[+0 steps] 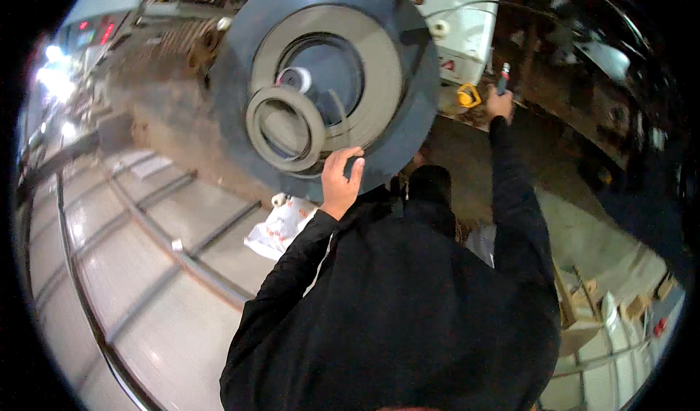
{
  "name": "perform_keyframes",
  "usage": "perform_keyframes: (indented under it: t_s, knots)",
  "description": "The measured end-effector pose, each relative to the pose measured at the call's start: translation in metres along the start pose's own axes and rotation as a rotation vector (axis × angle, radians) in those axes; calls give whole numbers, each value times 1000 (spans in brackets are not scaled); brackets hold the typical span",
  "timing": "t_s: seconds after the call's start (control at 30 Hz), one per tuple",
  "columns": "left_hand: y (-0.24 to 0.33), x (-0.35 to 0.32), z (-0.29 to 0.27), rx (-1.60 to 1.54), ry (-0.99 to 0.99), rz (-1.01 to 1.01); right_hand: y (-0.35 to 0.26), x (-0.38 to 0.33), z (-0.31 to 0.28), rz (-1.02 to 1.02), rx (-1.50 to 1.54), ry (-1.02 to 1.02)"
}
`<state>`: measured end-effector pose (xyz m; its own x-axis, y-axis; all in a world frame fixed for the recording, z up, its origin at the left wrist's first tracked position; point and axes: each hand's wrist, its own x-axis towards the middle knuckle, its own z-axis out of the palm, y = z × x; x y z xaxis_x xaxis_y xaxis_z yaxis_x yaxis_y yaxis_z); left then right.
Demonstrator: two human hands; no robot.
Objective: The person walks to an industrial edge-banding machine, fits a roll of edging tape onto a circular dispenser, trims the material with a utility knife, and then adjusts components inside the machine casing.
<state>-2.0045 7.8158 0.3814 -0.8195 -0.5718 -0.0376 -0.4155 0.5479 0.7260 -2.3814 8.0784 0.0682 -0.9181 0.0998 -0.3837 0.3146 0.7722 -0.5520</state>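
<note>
A wide grey round turntable-like disc [237, 123] lies in front of me. On it rests a large coil of grey strip [383, 72], and a smaller ring-shaped coil [317, 138] overlaps its near left side. A white tape-like roll [295, 78] sits by the coil's inner edge. My left hand [341, 185] is at the disc's near rim, just beside the small coil, fingers bent, with a gap between thumb and forefinger. Stretched out to the right, my right hand [500, 105] grips a small dark handheld tool [503, 83] with red on it and a silvery tip.
A yellow ring-shaped piece [468, 95] is left of my right hand, below a white box-like machine [467, 28]. A white plastic bag [277, 229] lies by my left forearm. Metal rails [175, 261] cross the left side. Cardboard pieces [580, 309] are at lower right.
</note>
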Motion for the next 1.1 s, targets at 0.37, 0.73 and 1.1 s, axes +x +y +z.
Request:
perform_keyframes:
  t_s: [0.37, 0.73, 1.1]
  knots:
    - [-70, -37, -51, 627, 115, -261, 20, 129, 81, 30, -385, -97]
    - [-104, -19, -36, 653, 139, -88, -8, 139, 67, 49, -455, -150]
    - [-127, -12, -49, 530, 50, -57, 15, 139, 57, -67, -517, 123]
